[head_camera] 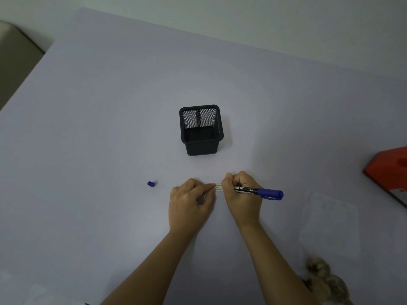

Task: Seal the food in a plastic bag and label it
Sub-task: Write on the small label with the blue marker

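In the head view, at lower centre of the frame, our left hand (191, 201) pinches the left end of the small white label (218, 187), fingers curled. Our right hand (241, 195) curls round the blue marker (261, 192) at the label's right end. The clear plastic bag (330, 221) lies at right, the food (326, 280) at lower right.

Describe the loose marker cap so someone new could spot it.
Start at the black mesh holder on the table. Come toward the person and left, past the left hand. The cap lies alone there: small, blue, loose, unlike the clipped cap on the marker in the right hand.
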A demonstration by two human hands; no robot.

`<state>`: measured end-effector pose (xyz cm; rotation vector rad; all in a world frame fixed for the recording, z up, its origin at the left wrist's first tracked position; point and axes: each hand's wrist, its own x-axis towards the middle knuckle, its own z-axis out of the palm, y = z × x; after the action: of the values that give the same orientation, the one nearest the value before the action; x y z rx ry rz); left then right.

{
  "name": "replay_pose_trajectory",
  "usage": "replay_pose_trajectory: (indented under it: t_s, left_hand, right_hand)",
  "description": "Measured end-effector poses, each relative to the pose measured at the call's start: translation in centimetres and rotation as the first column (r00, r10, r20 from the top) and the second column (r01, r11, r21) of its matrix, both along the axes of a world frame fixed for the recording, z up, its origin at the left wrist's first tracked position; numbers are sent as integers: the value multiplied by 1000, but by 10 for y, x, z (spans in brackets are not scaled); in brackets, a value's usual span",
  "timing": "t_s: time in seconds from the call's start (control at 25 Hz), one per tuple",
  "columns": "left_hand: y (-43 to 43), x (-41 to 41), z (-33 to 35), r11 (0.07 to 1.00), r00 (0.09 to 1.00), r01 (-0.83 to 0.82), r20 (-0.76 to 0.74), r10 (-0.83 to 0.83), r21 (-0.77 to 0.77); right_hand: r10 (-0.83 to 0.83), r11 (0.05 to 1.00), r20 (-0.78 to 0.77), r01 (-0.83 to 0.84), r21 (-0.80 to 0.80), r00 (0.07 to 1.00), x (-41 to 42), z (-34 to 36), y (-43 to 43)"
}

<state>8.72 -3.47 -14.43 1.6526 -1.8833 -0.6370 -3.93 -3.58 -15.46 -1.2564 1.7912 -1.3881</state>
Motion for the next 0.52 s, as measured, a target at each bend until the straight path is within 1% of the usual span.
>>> replay_pose_trajectory:
  t_s: [0.52]
  left_hand:
    - [1,-1,0,1000,1000,-3,6,3,-4]
  right_hand:
    - [-2,1000,-30,2,-7,1000,2,0,0]
